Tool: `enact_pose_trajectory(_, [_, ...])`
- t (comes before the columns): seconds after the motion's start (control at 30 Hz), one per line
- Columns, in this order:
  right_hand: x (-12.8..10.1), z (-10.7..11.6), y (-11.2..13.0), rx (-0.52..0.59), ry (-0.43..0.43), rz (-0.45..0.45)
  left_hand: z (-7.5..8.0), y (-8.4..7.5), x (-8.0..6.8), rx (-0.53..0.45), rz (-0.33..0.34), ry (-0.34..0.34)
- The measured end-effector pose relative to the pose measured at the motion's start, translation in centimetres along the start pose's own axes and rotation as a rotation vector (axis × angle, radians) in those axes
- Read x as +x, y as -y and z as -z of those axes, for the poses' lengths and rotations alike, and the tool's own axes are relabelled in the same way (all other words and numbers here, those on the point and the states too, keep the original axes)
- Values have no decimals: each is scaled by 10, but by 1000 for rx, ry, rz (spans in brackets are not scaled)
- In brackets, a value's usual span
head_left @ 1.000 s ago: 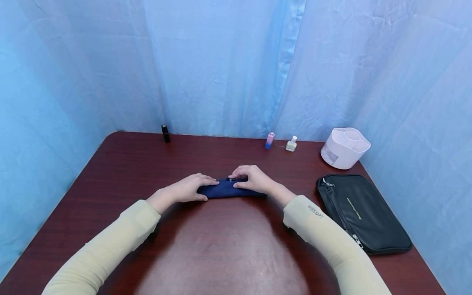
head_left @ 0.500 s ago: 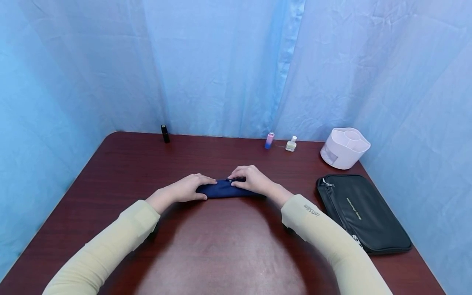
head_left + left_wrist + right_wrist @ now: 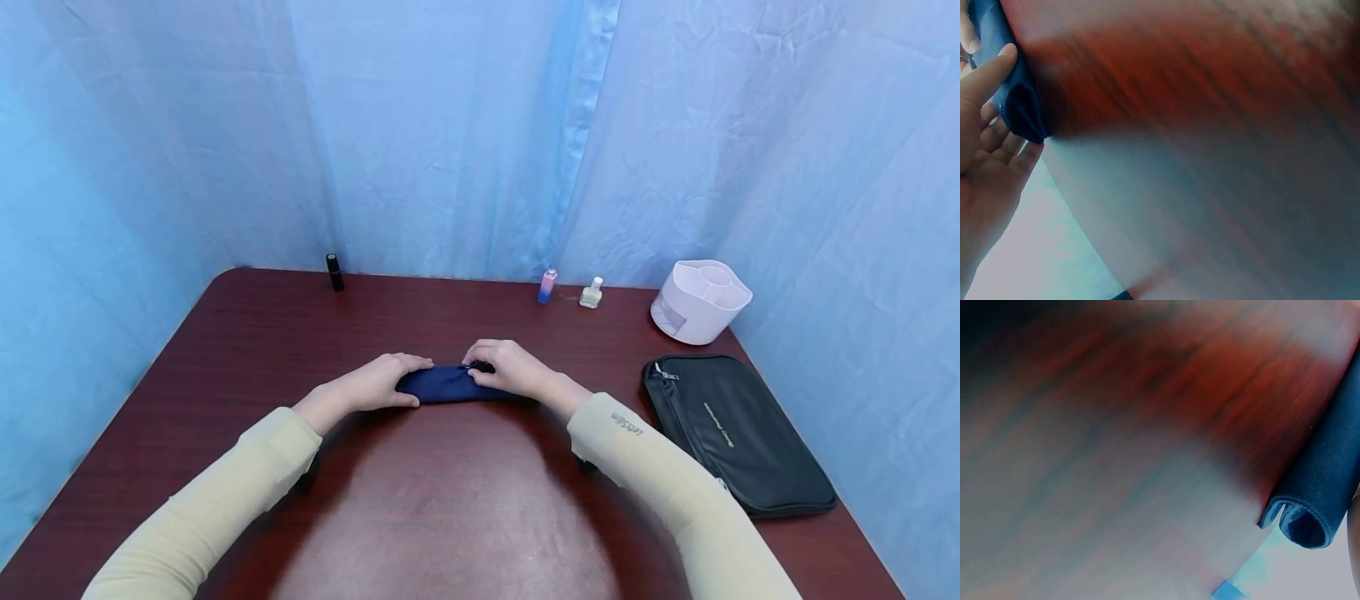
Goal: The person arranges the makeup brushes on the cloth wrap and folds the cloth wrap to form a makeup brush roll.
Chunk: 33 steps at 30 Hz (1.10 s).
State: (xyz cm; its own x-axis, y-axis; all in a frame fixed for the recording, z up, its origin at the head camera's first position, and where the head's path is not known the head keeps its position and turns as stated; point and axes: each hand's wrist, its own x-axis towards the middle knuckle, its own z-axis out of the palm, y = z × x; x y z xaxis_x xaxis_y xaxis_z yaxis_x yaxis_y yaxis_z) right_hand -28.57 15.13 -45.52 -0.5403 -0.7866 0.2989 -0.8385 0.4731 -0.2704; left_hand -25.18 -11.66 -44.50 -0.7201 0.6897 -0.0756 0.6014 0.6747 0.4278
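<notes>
A rolled-up navy fabric roll (image 3: pixel 442 385) lies crosswise on the dark red table (image 3: pixel 450 500) in the head view. My left hand (image 3: pixel 375 383) holds its left end, with the thumb on the near side and the fingers over the far side. In the left wrist view the thumb presses on the roll (image 3: pixel 1022 94) and the other fingers lie behind it. My right hand (image 3: pixel 513 368) grips the top right of the roll, fingertips and thumb pinched at a small dark piece there. The right wrist view shows the spiral open end of the roll (image 3: pixel 1319 487).
A black zip case (image 3: pixel 738 433) lies by the right forearm. Behind it stands a white organizer (image 3: pixel 693 308). Along the back edge are a black lipstick tube (image 3: pixel 334 272), a pink-and-blue tube (image 3: pixel 547 286) and a small white-capped bottle (image 3: pixel 592 293). Blue curtains (image 3: pixel 450 150) surround the table.
Both hands have shifted slightly left with the roll. The right hand's fingers have drawn closer together around the small dark piece on top, and more of the roll's middle shows.
</notes>
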Motion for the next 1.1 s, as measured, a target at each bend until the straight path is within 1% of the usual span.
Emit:
enact_pose_trajectory(0.13, [2,-3,1,-51,-8,6,1,1,0,3,11,-12])
enact_pose_trajectory(0.27, [2,-3,2,-62,-16,14,1,2,0,-3,9,-22])
enact_pose_trajectory(0.53, [2,-2,-1,-30,-9,22,0,3,1,-10,9,-29])
enact_pose_trajectory(0.73, [1,-4,-4,20,-21,-3,0,3,2,-10,12,-27])
enact_pose_trajectory(0.87, [1,-4,-6,51,-20,1,-1,4,2,-6,13,-27])
enact_pose_trajectory(1.0, [0,0,-8,91,-11,15,0,2,1,-11,19,-19])
enact_pose_trajectory(1.1, [-2,6,-10,129,15,-9,2,0,0,-25,21,-12])
